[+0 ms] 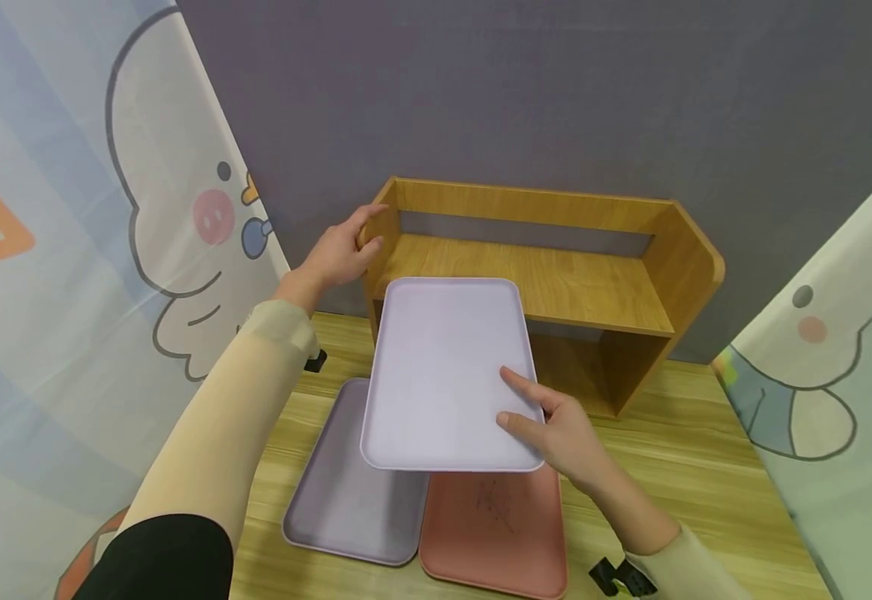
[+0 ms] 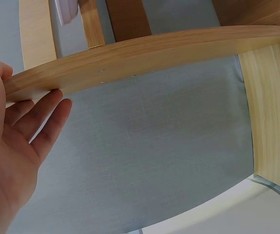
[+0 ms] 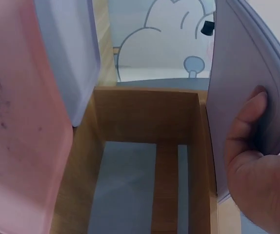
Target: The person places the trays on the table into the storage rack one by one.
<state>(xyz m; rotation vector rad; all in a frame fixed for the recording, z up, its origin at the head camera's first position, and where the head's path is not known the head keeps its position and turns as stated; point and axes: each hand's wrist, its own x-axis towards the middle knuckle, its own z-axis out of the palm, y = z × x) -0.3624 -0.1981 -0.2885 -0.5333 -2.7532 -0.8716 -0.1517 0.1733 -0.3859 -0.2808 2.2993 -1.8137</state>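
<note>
A pale lilac tray point(image 1: 443, 367) is held up in front of a two-tier wooden desktop shelf point(image 1: 578, 283), overlapping its middle board in the head view. My right hand point(image 1: 567, 429) grips the tray by its right edge, thumb and index finger over the upper face. In the right wrist view, curled fingers point(image 3: 247, 117) press the tray's underside. My left hand point(image 1: 342, 250) holds the shelf's left side panel near its upper front edge. The left wrist view has the fingers along one face of that panel point(image 2: 145, 56) and the thumb at its other side.
On the wood-grain table point(image 1: 676, 467), a greyish-purple tray point(image 1: 361, 500) lies beside a pink tray point(image 1: 496, 533) with dark markings. Behind the shelf stands a grey partition point(image 1: 556, 92). Cartoon-printed curtains point(image 1: 46, 333) flank both sides.
</note>
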